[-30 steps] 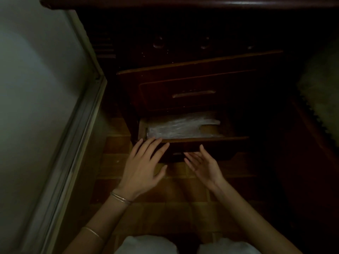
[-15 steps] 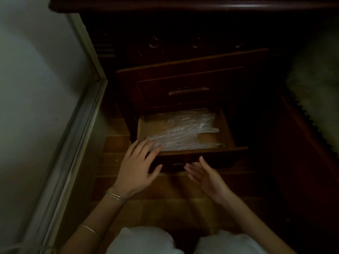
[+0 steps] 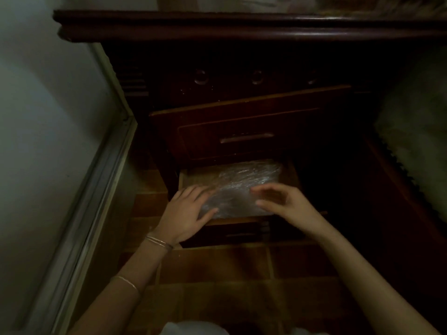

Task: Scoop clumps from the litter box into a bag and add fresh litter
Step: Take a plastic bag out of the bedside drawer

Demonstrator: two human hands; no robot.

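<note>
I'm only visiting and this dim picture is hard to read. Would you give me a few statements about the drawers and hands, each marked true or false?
The bottom drawer is pulled open. True.
Inside it lies clear plastic. True.
The left hand holds a litter scoop. False: it rests flat on the plastic; no scoop shows.
The right hand grips the upper drawer's handle. False: that handle is untouched; the hand is over the plastic.
The left wrist wears bracelets. True.
</note>
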